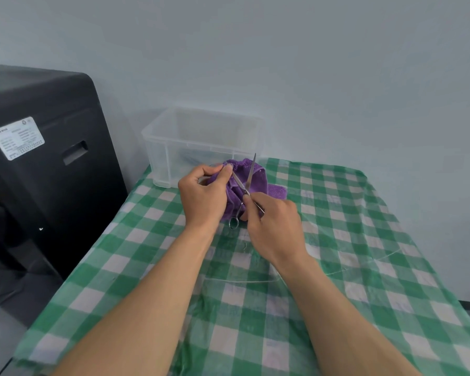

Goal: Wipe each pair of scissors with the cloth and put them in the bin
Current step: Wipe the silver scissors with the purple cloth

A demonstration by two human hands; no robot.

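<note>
Slim silver metal scissors [246,191], blades spread, are held over the green-and-white checked worktop [337,240], near the clear plastic bin [158,158]. One handle is pinched in the grip of the right hand [274,226]. The purple terry cloth [258,183] is clutched against one blade by the left hand [201,196].

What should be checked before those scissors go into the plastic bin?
1. Right hand grips the scissors: ok.
2. Left hand holds the cloth against one blade: ok.
3. Blades closed for a safe drop: not ok, they are spread apart.
4. Both blades wiped clean: cannot tell.
5. Bin open on top, just behind the hands: ok.
</note>
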